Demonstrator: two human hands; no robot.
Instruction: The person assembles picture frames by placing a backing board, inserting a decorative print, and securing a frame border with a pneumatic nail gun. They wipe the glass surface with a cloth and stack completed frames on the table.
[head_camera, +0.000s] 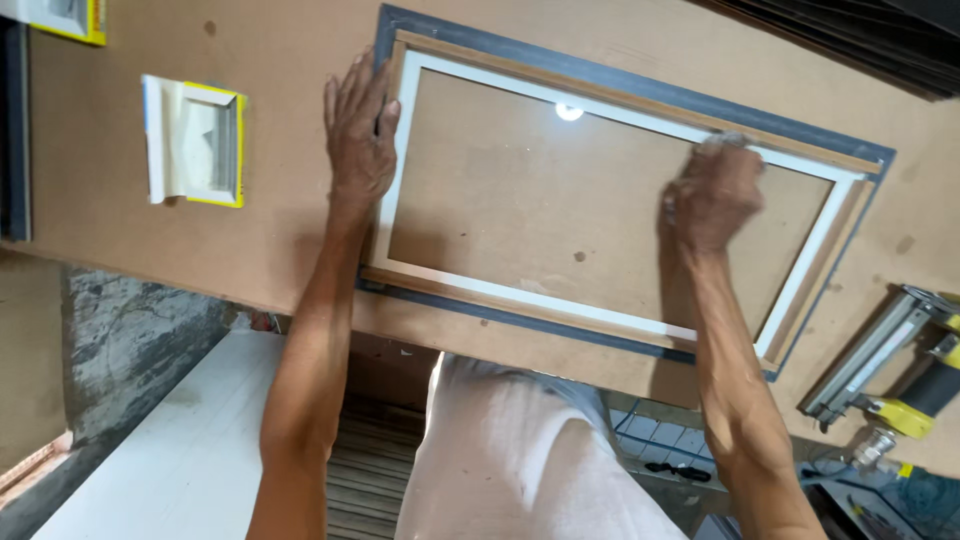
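A rectangular picture frame with a dark outer edge, a wooden band and a white inner strip lies flat on the brown board worktop. A pane of glass seems to lie in it, with a light reflected near the top. My left hand presses flat on the frame's left end, fingers spread. My right hand is closed and blurred over the glass near the frame's upper right side; what it holds, if anything, is hidden.
A small yellow-edged frame with white paper lies at the left. A yellow and grey nail gun rests at the right edge. Dark sheets are stacked at the top right. A white panel stands below the worktop.
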